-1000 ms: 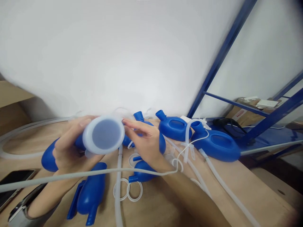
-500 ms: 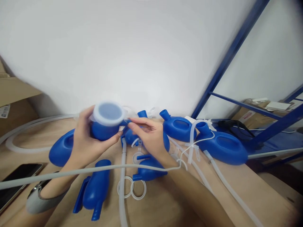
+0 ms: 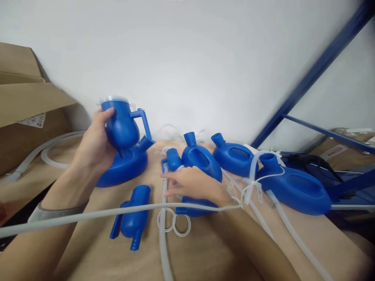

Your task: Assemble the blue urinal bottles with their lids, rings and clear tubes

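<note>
My left hand (image 3: 98, 142) is wrapped round a blue plastic cup (image 3: 121, 123) with a side handle and a whitish translucent rim, raised above the table. Behind and below it lies a blue bottle (image 3: 131, 166) with an angled neck. My right hand (image 3: 195, 183) is lower, fingers parted, beside a clear hose (image 3: 163, 226); whether a fingertip touches the hose is hard to tell. A small blue cup (image 3: 174, 159) lies just beyond those fingers. Another blue cup (image 3: 190, 210) is partly hidden under my right hand. Nearer to me, a third loose blue cup (image 3: 136, 212) lies on its side.
Two white rings (image 3: 181, 235) overlap on the brown tabletop (image 3: 205, 249). Several blue bottles (image 3: 295, 191) stand along the back and right. A pale cord (image 3: 117, 210) crosses in front of my forearms. Cardboard boxes (image 3: 35, 97) are at left, a blue metal frame (image 3: 310, 78) at right.
My left hand has lifted the cup up and left, tilting its rim away from me. The right hand has left the cup and dropped towards the hose. The whole view has shifted left.
</note>
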`<act>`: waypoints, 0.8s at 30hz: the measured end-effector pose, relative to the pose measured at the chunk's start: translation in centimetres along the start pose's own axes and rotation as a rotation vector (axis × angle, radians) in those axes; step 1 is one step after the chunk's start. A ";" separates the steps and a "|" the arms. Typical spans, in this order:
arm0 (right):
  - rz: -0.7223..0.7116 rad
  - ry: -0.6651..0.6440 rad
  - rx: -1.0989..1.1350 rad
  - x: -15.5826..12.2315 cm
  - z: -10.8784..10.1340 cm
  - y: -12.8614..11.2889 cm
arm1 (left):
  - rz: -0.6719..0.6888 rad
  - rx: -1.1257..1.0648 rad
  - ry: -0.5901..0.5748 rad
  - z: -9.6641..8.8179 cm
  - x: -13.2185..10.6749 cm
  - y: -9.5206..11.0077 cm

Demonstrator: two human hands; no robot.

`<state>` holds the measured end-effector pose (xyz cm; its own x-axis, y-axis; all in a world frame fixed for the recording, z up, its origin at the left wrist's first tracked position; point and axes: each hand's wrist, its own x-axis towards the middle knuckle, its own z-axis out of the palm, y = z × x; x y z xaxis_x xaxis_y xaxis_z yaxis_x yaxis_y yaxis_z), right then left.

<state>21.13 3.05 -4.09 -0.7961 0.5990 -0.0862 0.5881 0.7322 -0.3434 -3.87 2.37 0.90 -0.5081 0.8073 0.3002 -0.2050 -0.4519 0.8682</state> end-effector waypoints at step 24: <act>-0.018 0.300 0.781 0.2 -1.5 2.2 | -0.042 0.048 0.006 0.1 0.1 0.5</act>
<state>22.48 5.23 -3.44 -0.6676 0.7311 0.1407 0.2193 0.3736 -0.9013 -3.95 2.22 1.42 -0.5049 0.8228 0.2611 -0.1862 -0.3992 0.8978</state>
